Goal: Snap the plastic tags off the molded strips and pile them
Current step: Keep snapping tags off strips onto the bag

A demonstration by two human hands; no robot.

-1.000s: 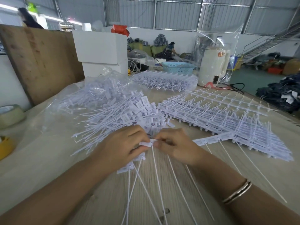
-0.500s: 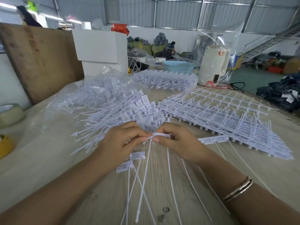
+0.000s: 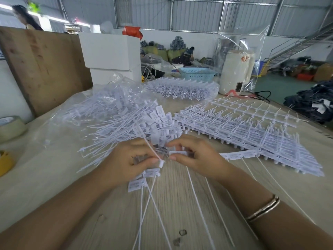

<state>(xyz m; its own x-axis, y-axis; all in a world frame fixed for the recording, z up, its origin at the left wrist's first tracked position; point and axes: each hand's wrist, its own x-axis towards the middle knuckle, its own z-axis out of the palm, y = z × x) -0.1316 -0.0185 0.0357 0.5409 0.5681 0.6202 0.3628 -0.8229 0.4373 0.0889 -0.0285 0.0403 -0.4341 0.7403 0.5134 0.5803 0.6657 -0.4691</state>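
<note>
My left hand [image 3: 129,159] pinches a white plastic tag [image 3: 161,163] whose thin tail now slants up and away over the fingers. My right hand [image 3: 194,156] pinches the end of a short molded strip [image 3: 234,156] of joined tags that runs off to the right. A small gap separates the two pieces. Loose snapped tags [image 3: 137,184] lie under my left hand with long tails across the table. Behind lies the pile of separated tags [image 3: 137,127]. Stacked uncut strips [image 3: 243,130] lie to the right.
A clear bag of tags [image 3: 100,105] sits at the back left, another bundle [image 3: 182,87] further back. Tape rolls [image 3: 10,129] stand at the left edge. A white box [image 3: 110,51], a blue basket [image 3: 198,73] and a white appliance [image 3: 236,71] line the far side.
The tag has come apart from the strip. My left hand swung it so its tail flipped from pointing toward me to pointing away. Both hands shifted slightly forward.
</note>
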